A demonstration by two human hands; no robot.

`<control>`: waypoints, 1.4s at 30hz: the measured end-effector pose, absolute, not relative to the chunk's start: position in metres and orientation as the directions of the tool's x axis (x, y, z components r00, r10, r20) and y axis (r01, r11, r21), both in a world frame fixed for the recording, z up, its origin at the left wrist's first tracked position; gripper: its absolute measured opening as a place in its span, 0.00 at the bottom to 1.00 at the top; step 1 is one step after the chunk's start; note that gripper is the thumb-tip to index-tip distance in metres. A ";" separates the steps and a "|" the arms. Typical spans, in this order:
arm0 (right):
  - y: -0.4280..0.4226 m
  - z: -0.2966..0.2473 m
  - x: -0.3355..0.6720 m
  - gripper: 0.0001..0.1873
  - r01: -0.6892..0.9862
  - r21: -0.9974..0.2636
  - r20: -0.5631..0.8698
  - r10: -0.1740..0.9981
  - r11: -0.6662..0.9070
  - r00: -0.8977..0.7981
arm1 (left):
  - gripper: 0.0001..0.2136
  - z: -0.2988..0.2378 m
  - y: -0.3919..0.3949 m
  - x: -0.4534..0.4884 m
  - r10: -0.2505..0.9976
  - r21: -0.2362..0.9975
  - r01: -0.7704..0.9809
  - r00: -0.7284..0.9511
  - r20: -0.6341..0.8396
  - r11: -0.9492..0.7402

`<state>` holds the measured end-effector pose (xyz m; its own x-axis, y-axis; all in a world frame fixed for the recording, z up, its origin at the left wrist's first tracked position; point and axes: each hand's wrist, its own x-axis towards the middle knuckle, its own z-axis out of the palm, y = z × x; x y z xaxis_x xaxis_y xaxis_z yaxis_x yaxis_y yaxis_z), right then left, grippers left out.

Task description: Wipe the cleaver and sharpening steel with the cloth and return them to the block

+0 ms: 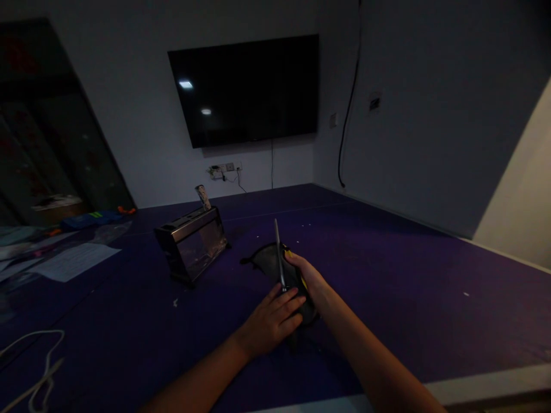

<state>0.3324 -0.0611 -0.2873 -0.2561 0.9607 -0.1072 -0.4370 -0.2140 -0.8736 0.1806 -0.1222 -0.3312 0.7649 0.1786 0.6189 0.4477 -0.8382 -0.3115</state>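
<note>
In the head view a knife [278, 252] stands out ahead of my hands, its narrow steel blade pointing away from me. My left hand [275, 315] lies over the near end of the knife, fingers bent around its handle, which is mostly hidden. A grey cloth [267, 259] with black and yellow edging is spread beneath and beside the blade. My right hand [307, 272] grips this cloth along its yellow edge, thumb on top, close to the blade's right side. To the left stands a dark knife block [198, 246] with a patterned handle [202, 197] sticking up from it.
Papers [75, 261] and plastic wrapping [111, 231] lie on the purple tabletop [387, 275] at left. A white cable [47, 367] curls in the near left corner. Small white scraps [175, 302] dot the table. A television [253, 92] hangs on the far wall.
</note>
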 end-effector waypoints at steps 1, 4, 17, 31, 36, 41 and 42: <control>-0.060 -0.289 0.331 0.08 -0.489 -0.856 -0.061 0.971 -0.169 -0.229 | 0.13 -0.333 -0.123 0.181 0.218 -0.265 0.470 0.746 0.630 -0.842; -0.058 -0.291 0.330 0.11 -0.584 -0.799 -0.029 0.979 -0.145 -0.203 | 0.18 -0.338 -0.126 0.185 0.468 0.068 0.614 0.521 0.714 -0.786; -0.058 -0.296 0.321 0.18 -0.644 -0.765 0.093 0.984 -0.026 -0.151 | 0.25 -0.344 -0.123 0.205 0.954 0.983 -0.091 0.268 -0.132 0.162; -0.077 -0.281 0.302 0.25 -0.694 -0.674 -0.088 0.960 -0.254 -0.267 | 0.25 -0.341 -0.121 0.199 0.865 0.948 -0.167 0.475 -0.162 0.270; -0.078 -0.277 0.298 0.27 -0.671 -0.719 -0.032 0.973 -0.181 -0.229 | 0.23 -0.345 -0.120 0.199 0.854 0.954 -0.159 0.500 -0.145 0.255; -0.076 -0.276 0.300 0.29 -0.663 -0.725 0.013 0.959 -0.187 -0.285 | 0.21 -0.346 -0.118 0.193 0.774 0.919 -0.209 0.617 -0.142 0.335; -0.076 -0.276 0.301 0.29 -0.663 -0.720 0.016 0.949 -0.208 -0.315 | 0.21 -0.346 -0.117 0.192 0.739 0.901 -0.220 0.658 -0.145 0.373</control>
